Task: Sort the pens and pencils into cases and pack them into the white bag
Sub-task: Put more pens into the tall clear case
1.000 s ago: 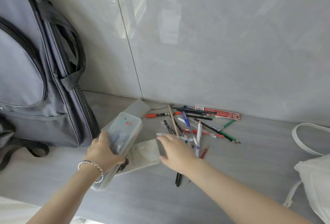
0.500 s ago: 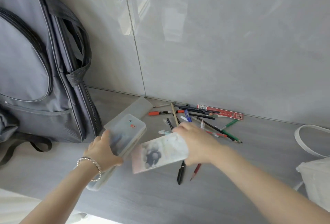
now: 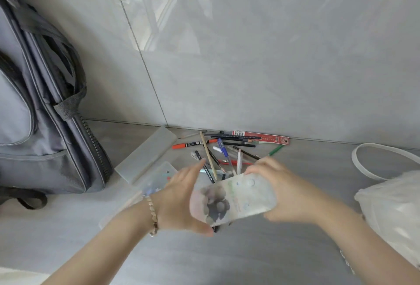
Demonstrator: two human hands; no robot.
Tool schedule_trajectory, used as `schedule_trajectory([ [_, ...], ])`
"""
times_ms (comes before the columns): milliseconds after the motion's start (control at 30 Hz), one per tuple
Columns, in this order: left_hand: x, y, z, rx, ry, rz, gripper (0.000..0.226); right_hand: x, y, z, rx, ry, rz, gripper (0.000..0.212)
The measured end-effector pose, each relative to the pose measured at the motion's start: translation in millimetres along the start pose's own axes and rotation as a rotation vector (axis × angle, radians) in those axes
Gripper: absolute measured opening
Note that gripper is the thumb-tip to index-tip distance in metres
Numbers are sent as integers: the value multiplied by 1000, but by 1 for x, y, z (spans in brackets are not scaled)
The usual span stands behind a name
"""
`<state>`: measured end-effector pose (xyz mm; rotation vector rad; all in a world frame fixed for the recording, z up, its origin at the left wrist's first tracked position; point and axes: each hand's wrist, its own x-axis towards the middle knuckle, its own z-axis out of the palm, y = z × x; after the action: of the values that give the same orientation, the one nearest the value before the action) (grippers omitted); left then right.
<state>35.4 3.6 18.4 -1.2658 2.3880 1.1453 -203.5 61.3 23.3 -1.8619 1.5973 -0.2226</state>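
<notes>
Change: the left hand (image 3: 179, 200) has let go of the clear pencil case (image 3: 156, 178) it was pressing a second ago and has crossed over to the flower-print pencil case (image 3: 236, 200); the right hand (image 3: 293, 193), which had just picked that case off the worktop (image 3: 227, 259), has raised it and drawn it nearer
Meaning for the task: two hands on one case most likely means it is about to be opened; nothing looks sorted yet, so the job is probably at its very start
Left fingers (image 3: 193, 171): stretched up behind the case's left end with the thumb hooked under its near edge, so the end is clasped between them; motion blur hides how firmly
Right fingers (image 3: 256, 168): curled over the far edge of the right end, thumb beneath, pinching the case
Flower-print pencil case: off the worktop between both hands, in front of the heap, left end tilted lower; a rounded translucent box with a dark flower at the left end and faint coloured print; whether the lid is shut is too blurred to tell
Pens and pencils (image 3: 227, 151): a loose crossed heap by the wall, just behind the lifted case
Other cases: the clear pencil case lies on the worktop, partly hidden behind the left wrist; a frosted flat case (image 3: 147, 153) lies just beside it, toward the grey backpack (image 3: 45, 125)
White bag (image 3: 393, 205): at the right edge, well apart from the heap, its handle loop toward the wall
</notes>
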Motion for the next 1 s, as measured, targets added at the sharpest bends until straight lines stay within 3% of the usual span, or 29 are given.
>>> schedule_trajectory([
  [100,7,34,12,205,16,134,134,-1,-18,7,63,-40,-121,69],
  [200,17,40,31,235,124,123,131,-8,-22,7,330,-27,-108,58],
  [300,17,31,37,215,154,75,123,-12,-7,9,700,251,73,30],
  [433,12,7,36,302,90,-33,113,-5,25,10,615,673,301,28],
  [533,14,-4,29,239,39,-135,107,4,35,3,691,830,407,26],
  [600,15,-7,22,101,83,-222,88,15,27,3,663,841,387,30],
  [733,20,-18,13,-28,356,-305,26,49,0,0,747,809,232,33],
  [867,25,-45,0,-143,498,-427,26,92,-9,2,834,716,183,11],
  [1000,25,-72,-11,-307,577,-554,31,133,0,37,347,445,294,22],
])
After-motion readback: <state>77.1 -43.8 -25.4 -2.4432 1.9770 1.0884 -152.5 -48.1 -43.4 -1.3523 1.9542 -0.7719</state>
